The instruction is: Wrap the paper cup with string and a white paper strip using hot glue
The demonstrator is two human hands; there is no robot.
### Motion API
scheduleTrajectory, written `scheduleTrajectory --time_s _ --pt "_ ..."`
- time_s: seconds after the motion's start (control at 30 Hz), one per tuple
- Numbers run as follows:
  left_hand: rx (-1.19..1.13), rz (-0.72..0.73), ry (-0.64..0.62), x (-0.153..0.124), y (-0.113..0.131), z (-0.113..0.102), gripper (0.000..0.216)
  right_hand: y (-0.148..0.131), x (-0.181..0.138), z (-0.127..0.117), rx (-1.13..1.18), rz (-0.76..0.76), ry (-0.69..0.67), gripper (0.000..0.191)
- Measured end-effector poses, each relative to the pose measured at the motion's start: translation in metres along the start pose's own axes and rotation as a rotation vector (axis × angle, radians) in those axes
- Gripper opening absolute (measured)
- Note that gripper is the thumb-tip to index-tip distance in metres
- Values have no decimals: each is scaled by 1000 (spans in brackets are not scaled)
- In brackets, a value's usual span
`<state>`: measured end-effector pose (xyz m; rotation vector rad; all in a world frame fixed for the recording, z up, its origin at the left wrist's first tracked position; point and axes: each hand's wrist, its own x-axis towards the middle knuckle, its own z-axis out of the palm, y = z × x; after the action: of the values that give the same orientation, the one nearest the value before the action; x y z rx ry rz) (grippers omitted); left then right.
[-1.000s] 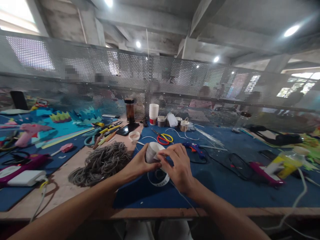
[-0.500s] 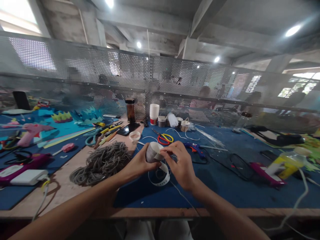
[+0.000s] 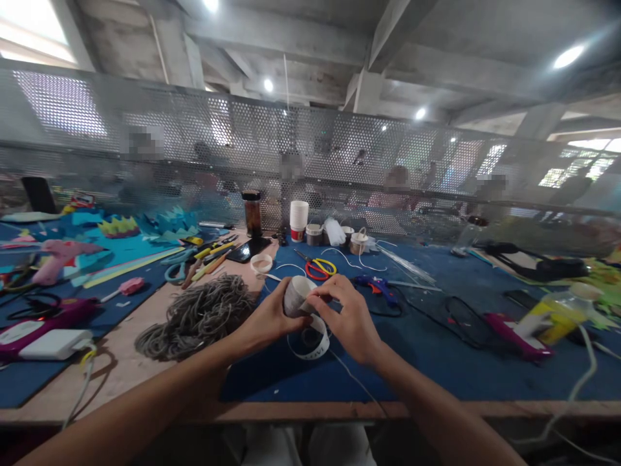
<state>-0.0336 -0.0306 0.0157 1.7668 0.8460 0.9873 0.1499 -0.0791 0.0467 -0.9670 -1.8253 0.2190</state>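
Observation:
My left hand [image 3: 266,319] is wrapped round a small white paper cup [image 3: 294,294] held on its side above the blue mat. My right hand [image 3: 350,320] pinches a white printed ribbon strip [image 3: 313,353] against the cup's side. The loose end of the strip loops down below both hands onto the mat. A thin white thread trails from under my right hand toward the table's front edge.
A heap of grey cord [image 3: 196,316] lies left of my hands. Red-and-yellow scissors [image 3: 316,268] and a blue glue gun [image 3: 376,287] lie just beyond. Stacked paper cups [image 3: 298,220] and a dark bottle [image 3: 252,214] stand by the mesh screen [image 3: 310,155]. Felt pieces and tools crowd the left.
My right hand's fingers have shifted slightly along the cup, pressing the strip closer to it. My left hand and the cup stay almost in place.

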Motion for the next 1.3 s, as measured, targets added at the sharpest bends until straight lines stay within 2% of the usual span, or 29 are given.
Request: scheduleTrajectory --time_s 0.17,0.3,0.53,0.7,0.93,1.13,1.3 --pt "-117 19 -13 2 4 0 54 -3 0 -2 19 -21 92 13" --pt "-144 -9 -4 1 8 1 55 -2 -1 -2 15 -36 72 14" --pt "-126 -25 0 3 4 -1 56 3 -7 -3 -211 -174 164 15" --pt "-138 -31 -2 3 0 -1 56 5 -8 -3 -350 -283 105 17" --pt "-186 -60 -27 0 5 1 56 6 -2 -4 -240 -207 99 5" --pt "-189 -67 -48 -2 4 1 58 8 1 -11 -261 -239 29 3" --pt "-199 -72 -47 -2 5 1 56 12 1 -13 -300 -266 65 15"
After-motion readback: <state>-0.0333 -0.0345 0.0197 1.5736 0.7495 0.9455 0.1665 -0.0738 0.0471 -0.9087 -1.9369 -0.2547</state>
